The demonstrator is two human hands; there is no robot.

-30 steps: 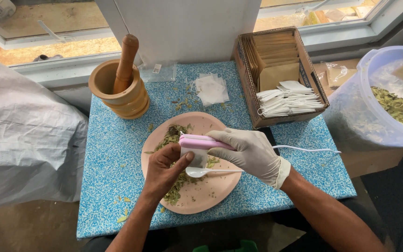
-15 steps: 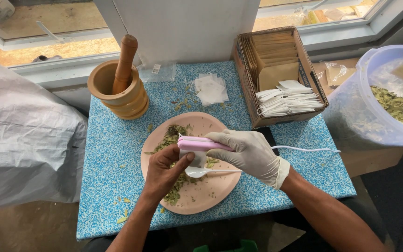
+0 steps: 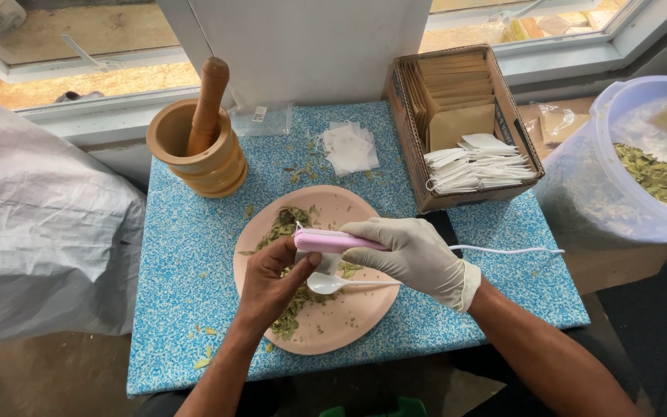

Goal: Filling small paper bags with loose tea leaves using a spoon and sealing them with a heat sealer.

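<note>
The right hand (image 3: pixel 414 251), in a pale glove, is wrapped around the rear of a slim pink plastic sealing tool (image 3: pixel 333 242) with a white cord (image 3: pixel 503 249) trailing off behind the wrist. The tool's long axis runs nearly level, pointing from the right hand straight across toward the bare left hand (image 3: pixel 272 282). The left hand lies just below and in front of the tool's tip; its thumb and fingers are pinched on something small and pale under the tip, apparently a little sachet, though it is mostly hidden. Both hands meet at the tip, the left one nearer to whatever sits in the tool's mouth.

Directly under both hands lies one round pink plate (image 3: pixel 364 316) on the blue speckled tabletop (image 3: pixel 179 262), with one heap of dried green leaves (image 3: pixel 287 224) and one white plastic spoon (image 3: pixel 330 284), its bowl just below the left thumb.

Beyond the hands stand one wooden mortar (image 3: pixel 194 162) with one wooden pestle (image 3: pixel 208 100) leaning in it, and one small stack of white sachets (image 3: pixel 349 147). Farther off to the right of the gloved hand sit one cardboard box (image 3: pixel 411 131) of brown envelopes and white tea bags, and one clear plastic bucket (image 3: pixel 619 208) of leaves.
</note>
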